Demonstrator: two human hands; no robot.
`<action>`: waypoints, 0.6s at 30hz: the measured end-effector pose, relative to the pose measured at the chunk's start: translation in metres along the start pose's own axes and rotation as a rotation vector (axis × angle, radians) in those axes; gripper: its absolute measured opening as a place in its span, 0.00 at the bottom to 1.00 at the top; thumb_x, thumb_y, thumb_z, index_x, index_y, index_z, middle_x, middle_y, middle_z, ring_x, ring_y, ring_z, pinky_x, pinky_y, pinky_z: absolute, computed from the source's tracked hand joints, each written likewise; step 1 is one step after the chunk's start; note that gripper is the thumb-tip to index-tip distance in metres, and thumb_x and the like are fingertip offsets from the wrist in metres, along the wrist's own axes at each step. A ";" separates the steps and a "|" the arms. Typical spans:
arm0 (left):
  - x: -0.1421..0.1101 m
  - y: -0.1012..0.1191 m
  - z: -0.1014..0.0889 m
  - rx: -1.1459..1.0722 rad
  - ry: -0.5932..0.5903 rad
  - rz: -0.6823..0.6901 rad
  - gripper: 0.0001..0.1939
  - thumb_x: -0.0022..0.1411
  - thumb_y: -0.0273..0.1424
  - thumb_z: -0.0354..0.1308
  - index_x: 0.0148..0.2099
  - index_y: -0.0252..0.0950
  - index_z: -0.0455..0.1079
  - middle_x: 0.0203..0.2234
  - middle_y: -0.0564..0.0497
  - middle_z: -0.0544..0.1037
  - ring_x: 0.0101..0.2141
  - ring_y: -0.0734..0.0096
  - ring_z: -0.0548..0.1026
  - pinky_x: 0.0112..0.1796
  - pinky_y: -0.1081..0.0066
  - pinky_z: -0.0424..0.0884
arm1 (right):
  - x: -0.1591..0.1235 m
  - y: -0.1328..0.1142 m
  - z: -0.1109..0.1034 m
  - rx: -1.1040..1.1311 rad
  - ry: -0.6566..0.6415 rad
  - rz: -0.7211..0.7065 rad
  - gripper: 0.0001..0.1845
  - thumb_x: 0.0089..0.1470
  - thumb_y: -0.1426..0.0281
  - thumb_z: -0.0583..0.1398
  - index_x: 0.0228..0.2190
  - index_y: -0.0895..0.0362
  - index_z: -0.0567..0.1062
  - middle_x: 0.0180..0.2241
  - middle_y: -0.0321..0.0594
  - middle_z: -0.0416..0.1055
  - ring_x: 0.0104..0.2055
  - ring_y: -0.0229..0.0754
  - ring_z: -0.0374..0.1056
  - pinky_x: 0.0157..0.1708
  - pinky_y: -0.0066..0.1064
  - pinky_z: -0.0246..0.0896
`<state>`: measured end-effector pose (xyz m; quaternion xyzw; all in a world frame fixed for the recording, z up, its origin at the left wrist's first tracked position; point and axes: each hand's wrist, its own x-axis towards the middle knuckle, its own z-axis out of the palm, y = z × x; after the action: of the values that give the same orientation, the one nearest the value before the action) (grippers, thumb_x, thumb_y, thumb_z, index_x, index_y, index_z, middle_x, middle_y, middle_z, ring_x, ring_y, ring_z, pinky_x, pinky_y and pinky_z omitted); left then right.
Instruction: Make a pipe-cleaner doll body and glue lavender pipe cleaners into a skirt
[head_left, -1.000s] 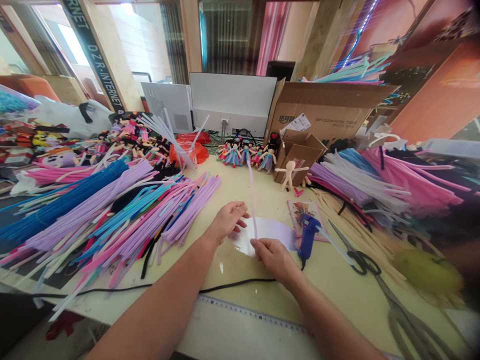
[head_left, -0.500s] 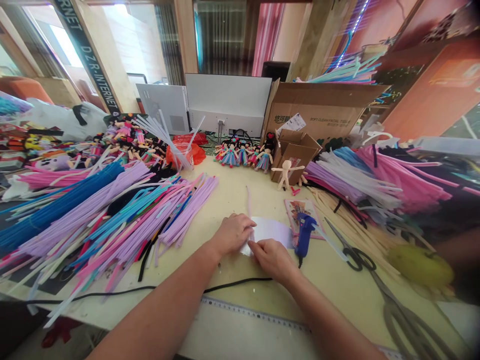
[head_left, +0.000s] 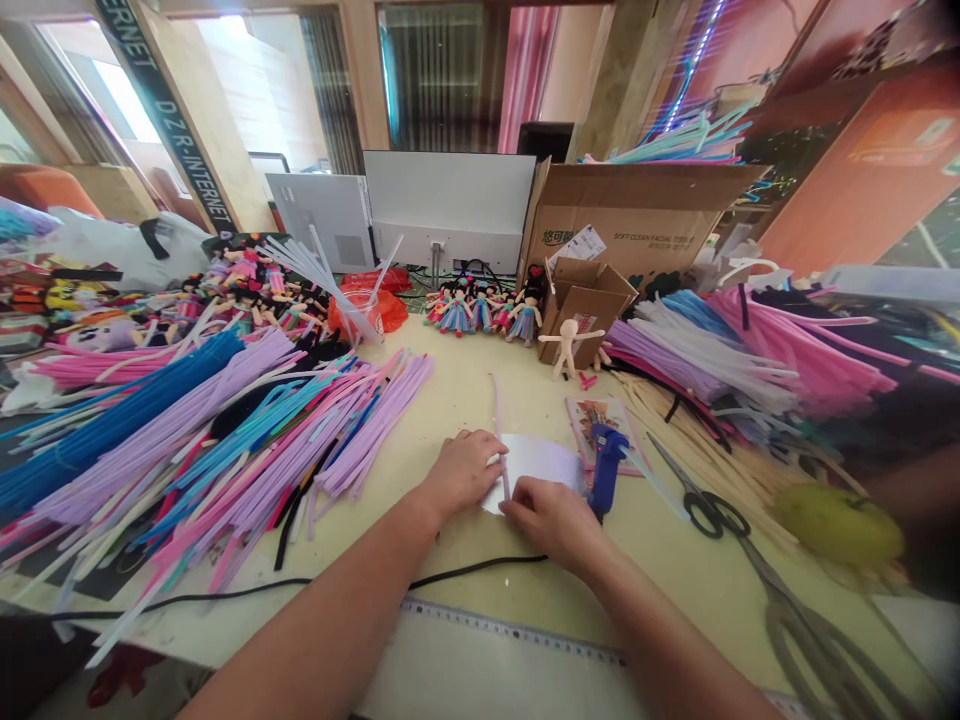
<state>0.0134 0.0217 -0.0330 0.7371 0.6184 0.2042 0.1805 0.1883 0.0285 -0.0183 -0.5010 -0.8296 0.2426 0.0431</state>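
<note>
A light purple pipe cleaner point(head_left: 496, 400) lies upright across the left part of a shiny pale sheet point(head_left: 541, 458) on the table. My left hand point(head_left: 466, 470) is closed, its fingertips pressing the pipe cleaner against the sheet. At the sheet's lower edge, my right hand point(head_left: 553, 518) pinches around the pipe cleaner's near end; the fingertips partly hide that end. A short stretch of the purple stem shows between the two hands. Just right of the sheet stands a blue glue gun point(head_left: 606, 470) with a clear glue stick in its back.
Pipe cleaner bundles point(head_left: 255, 430) cover the left side, and more bundles point(head_left: 682, 350) lie right. Small scissors point(head_left: 709, 505) and large shears point(head_left: 810, 630) lie at right. A black cord point(head_left: 480, 566) and tape measure point(head_left: 517, 632) run in front. Dolls point(head_left: 480, 308) and cartons point(head_left: 645, 215) stand behind.
My right fingertips have shifted slightly down and away from the left hand, uncovering more of the pipe cleaner between them. The left hand stays nearly in place. The view has shifted a little.
</note>
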 end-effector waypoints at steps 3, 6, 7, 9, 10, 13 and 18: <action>-0.001 0.003 -0.001 0.001 -0.009 0.007 0.17 0.64 0.34 0.51 0.52 0.41 0.73 0.51 0.50 0.75 0.50 0.59 0.69 0.53 0.61 0.61 | -0.004 -0.005 0.003 0.001 -0.030 -0.065 0.10 0.55 0.64 0.57 0.27 0.53 0.75 0.27 0.38 0.75 0.29 0.40 0.65 0.27 0.29 0.44; -0.001 0.004 -0.002 0.000 -0.022 0.012 0.16 0.63 0.33 0.52 0.52 0.42 0.73 0.51 0.51 0.75 0.50 0.59 0.68 0.54 0.61 0.61 | -0.005 -0.008 0.004 0.012 -0.052 -0.119 0.11 0.57 0.64 0.56 0.27 0.54 0.74 0.27 0.37 0.75 0.29 0.39 0.66 0.28 0.28 0.45; -0.001 0.004 -0.002 0.001 -0.023 0.013 0.16 0.63 0.33 0.53 0.52 0.42 0.73 0.51 0.51 0.75 0.50 0.60 0.69 0.54 0.62 0.61 | -0.005 -0.008 0.005 0.011 -0.052 -0.125 0.11 0.58 0.65 0.56 0.27 0.54 0.74 0.27 0.38 0.76 0.29 0.39 0.66 0.28 0.28 0.45; 0.000 0.003 -0.002 0.002 -0.022 0.007 0.17 0.63 0.34 0.53 0.52 0.41 0.73 0.51 0.50 0.75 0.51 0.60 0.69 0.54 0.62 0.62 | -0.002 -0.005 0.005 0.004 -0.042 -0.124 0.12 0.59 0.65 0.54 0.27 0.55 0.73 0.27 0.39 0.75 0.29 0.40 0.66 0.28 0.29 0.45; 0.000 0.002 -0.001 0.001 -0.018 0.002 0.17 0.63 0.34 0.53 0.52 0.41 0.73 0.51 0.50 0.75 0.51 0.60 0.69 0.54 0.62 0.62 | 0.000 -0.004 0.005 0.000 -0.035 -0.122 0.13 0.59 0.66 0.53 0.26 0.55 0.72 0.27 0.40 0.75 0.29 0.40 0.65 0.28 0.29 0.45; 0.001 -0.001 -0.001 -0.011 -0.004 -0.003 0.17 0.63 0.33 0.53 0.52 0.40 0.73 0.51 0.49 0.76 0.51 0.61 0.70 0.55 0.63 0.62 | 0.006 0.004 0.005 -0.009 -0.005 -0.113 0.16 0.62 0.66 0.49 0.25 0.55 0.69 0.27 0.41 0.74 0.28 0.40 0.64 0.28 0.29 0.46; -0.001 0.001 -0.012 -0.073 0.040 -0.022 0.16 0.61 0.29 0.54 0.50 0.34 0.74 0.48 0.44 0.77 0.50 0.63 0.72 0.54 0.66 0.63 | 0.017 0.017 0.005 -0.004 0.012 -0.097 0.20 0.63 0.63 0.47 0.22 0.54 0.66 0.24 0.40 0.73 0.28 0.41 0.64 0.28 0.30 0.47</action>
<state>0.0077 0.0209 -0.0223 0.7189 0.6221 0.2394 0.1970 0.1922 0.0475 -0.0334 -0.4619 -0.8532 0.2353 0.0587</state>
